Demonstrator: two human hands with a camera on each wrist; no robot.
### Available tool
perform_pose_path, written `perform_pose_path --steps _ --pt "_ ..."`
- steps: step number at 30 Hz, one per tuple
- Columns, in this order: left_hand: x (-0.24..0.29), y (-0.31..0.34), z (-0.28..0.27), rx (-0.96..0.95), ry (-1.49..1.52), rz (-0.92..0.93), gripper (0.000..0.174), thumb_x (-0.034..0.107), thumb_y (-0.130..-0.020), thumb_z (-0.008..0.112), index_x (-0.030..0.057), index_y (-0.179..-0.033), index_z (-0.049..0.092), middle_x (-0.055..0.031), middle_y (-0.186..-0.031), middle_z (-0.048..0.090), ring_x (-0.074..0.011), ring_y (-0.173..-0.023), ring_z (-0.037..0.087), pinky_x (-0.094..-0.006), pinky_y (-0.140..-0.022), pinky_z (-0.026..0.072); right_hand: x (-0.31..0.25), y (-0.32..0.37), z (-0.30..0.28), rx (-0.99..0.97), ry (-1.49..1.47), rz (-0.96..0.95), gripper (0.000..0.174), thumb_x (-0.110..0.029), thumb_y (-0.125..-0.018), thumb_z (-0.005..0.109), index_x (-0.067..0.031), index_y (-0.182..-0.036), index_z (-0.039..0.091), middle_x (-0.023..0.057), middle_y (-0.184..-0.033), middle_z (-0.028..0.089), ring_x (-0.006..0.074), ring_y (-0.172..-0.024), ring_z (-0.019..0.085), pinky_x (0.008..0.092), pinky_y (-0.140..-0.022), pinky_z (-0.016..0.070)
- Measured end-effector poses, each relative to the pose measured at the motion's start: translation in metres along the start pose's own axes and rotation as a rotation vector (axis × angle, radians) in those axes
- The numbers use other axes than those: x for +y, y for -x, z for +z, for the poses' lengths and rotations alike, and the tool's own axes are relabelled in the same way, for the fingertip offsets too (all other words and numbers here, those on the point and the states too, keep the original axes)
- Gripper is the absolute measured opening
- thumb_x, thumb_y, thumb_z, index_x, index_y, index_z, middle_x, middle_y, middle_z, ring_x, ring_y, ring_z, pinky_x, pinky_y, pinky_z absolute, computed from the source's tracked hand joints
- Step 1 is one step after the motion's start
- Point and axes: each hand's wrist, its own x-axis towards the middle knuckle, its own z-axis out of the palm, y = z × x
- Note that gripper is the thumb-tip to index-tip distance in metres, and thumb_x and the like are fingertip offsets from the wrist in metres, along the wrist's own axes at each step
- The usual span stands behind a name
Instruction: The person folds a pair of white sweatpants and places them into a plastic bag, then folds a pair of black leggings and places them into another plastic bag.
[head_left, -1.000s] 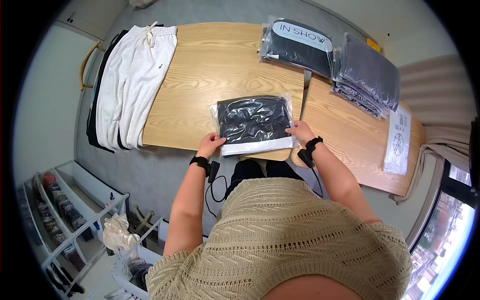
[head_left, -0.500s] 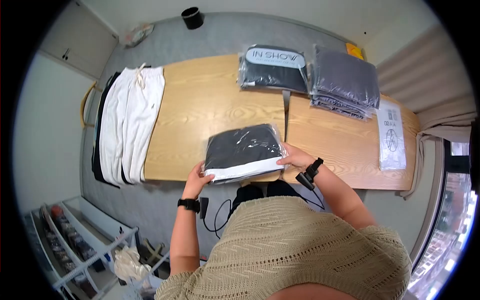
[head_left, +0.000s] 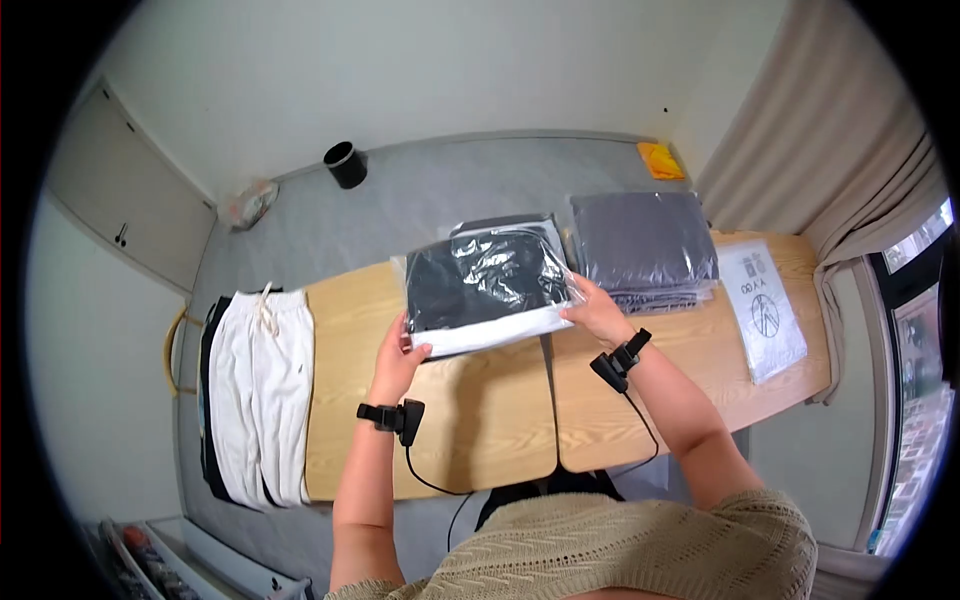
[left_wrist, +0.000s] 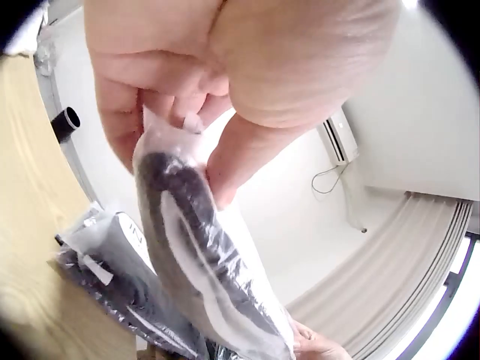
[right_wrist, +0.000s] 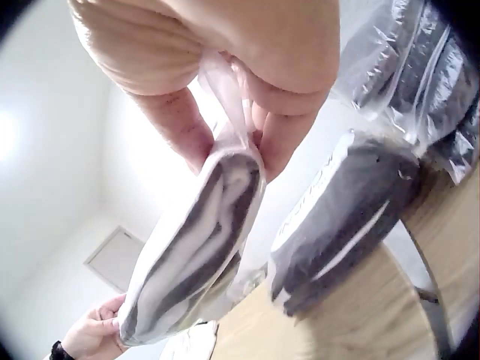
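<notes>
Both hands hold a folded dark garment in a clear plastic bag (head_left: pixel 480 285), raised over the table, with a white band along its near edge. The left hand (head_left: pixel 396 358) grips the near left corner, thumb on top. At the right end, the right hand (head_left: pixel 600 312) pinches the plastic between thumb and fingers, as the right wrist view shows closely. Beyond the held bag, partly hidden by it in the head view, lies another bagged dark garment (right_wrist: pixel 341 217) with a printed label. A stack of bagged grey garments (head_left: pixel 645 245) sits to its right.
White drawstring sweatpants (head_left: pixel 262 400) lie over darker clothes at the left end of the wooden table (head_left: pixel 400 440). Flat printed plastic bags (head_left: pixel 762 315) lie at the right. A black bin (head_left: pixel 346 168) stands on the floor beyond. A gap runs between the two table parts.
The bagged garment has been lifted off the table near its front edge and carried forward, towards the other bagged garments. Both hands keep their hold. The head view has tilted up.
</notes>
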Motion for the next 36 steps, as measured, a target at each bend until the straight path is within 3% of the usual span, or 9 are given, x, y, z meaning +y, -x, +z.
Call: perform_pose_path --steps 3,7,8,12,17,19,25,33,36 --pt "-0.024 -0.077 0.021 0.023 -0.003 0.160 0.070 -0.008 -0.077 0.062 0.0030 -0.139 0.031 -0.0122 -0.119 0.054 -0.0207 -0.096 0.057 -0.0295 -0.081 0.0496 -0.007 -0.027 -0.022 0.264 0.462 -0.252 0.061 0.000 -0.078 0.063 0.0004 -0.133 0.038 0.0147 -0.124 0.052 0.0246 -0.113 0.050 0.0307 -0.097 0.0381" --pt "-0.088 -0.147 0.049 -0.042 -0.208 0.001 0.070 -0.010 -0.076 0.060 0.0024 -0.139 0.032 -0.0125 -0.120 0.054 -0.0185 -0.099 0.056 -0.0291 -0.082 0.0483 0.020 -0.018 -0.025 0.457 0.693 -0.399 0.053 -0.005 -0.080 0.061 -0.0017 -0.129 0.043 0.0202 -0.126 0.048 0.0328 -0.118 0.046 0.0351 -0.099 0.0383" --pt "-0.104 -0.158 0.055 -0.033 -0.317 -0.032 0.070 -0.013 -0.076 0.058 0.0030 -0.139 0.031 -0.0130 -0.123 0.052 -0.0190 -0.101 0.057 -0.0289 -0.083 0.0486 0.019 -0.002 -0.021 0.415 0.694 -0.289 0.051 -0.001 -0.082 0.060 -0.0010 -0.130 0.043 0.0145 -0.130 0.046 0.0231 -0.123 0.043 0.0350 -0.101 0.0369" --pt "-0.123 -0.170 0.055 -0.033 -0.302 0.112 0.071 -0.010 -0.075 0.059 0.0030 -0.139 0.031 -0.0146 -0.122 0.053 -0.0201 -0.095 0.058 -0.0298 -0.082 0.0493 0.048 0.048 -0.025 0.414 0.506 -0.184 0.041 -0.001 -0.084 0.059 0.0003 -0.123 0.048 0.0120 -0.118 0.053 0.0175 -0.112 0.051 0.0289 -0.094 0.0411" --pt "-0.085 -0.130 0.037 0.123 -0.369 0.085 0.065 0.017 -0.077 0.068 0.0022 -0.133 0.040 -0.0177 -0.120 0.051 -0.0267 -0.100 0.055 -0.0366 -0.088 0.0454 0.056 0.080 -0.016 0.420 0.336 -0.065 0.032 -0.002 -0.084 0.057 -0.0026 -0.115 0.053 0.0060 -0.087 0.062 0.0106 -0.083 0.059 0.0238 -0.074 0.0459" --pt "-0.091 -0.103 0.014 0.181 -0.411 0.046 0.063 0.016 -0.078 0.067 0.0018 -0.132 0.040 -0.0182 -0.121 0.051 -0.0273 -0.102 0.055 -0.0364 -0.089 0.0450 0.052 0.087 -0.003 0.464 0.452 0.014 0.021 -0.002 -0.084 0.058 -0.0020 -0.104 0.054 -0.0022 -0.064 0.050 0.0051 -0.062 0.048 0.0214 -0.057 0.0381" --pt "-0.146 0.007 -0.103 0.501 -0.654 -0.096 0.050 0.013 -0.080 0.060 0.0008 -0.126 0.045 -0.0244 -0.119 0.050 -0.0390 -0.112 0.047 -0.0432 -0.096 0.0398 0.066 0.069 0.057 0.516 0.581 -0.063 0.017 -0.004 -0.083 0.060 -0.0060 -0.079 0.043 -0.0042 -0.059 0.032 0.0056 -0.055 0.030 0.0247 -0.049 0.0265" --pt "-0.210 0.148 -0.223 0.952 -1.060 -0.701 0.047 0.019 -0.079 0.065 0.0013 -0.120 0.047 -0.0220 -0.118 0.048 -0.0391 -0.108 0.048 -0.0462 -0.091 0.0422 0.074 0.066 0.140 0.387 0.617 -0.129 0.041 -0.004 -0.084 0.060 -0.0078 -0.061 0.027 -0.0036 -0.060 0.023 0.0082 -0.057 0.022 0.0262 -0.049 0.0229" --pt "-0.218 0.161 -0.240 0.879 -0.858 -0.847 0.048 0.024 -0.080 0.066 0.0025 -0.119 0.048 -0.0200 -0.119 0.047 -0.0369 -0.108 0.048 -0.0458 -0.091 0.0431 0.073 0.069 0.163 0.334 0.763 -0.137 0.042 -0.003 -0.084 0.061 -0.0078 -0.061 0.026 -0.0037 -0.060 0.022 0.0077 -0.058 0.023 0.0258 -0.050 0.0233"
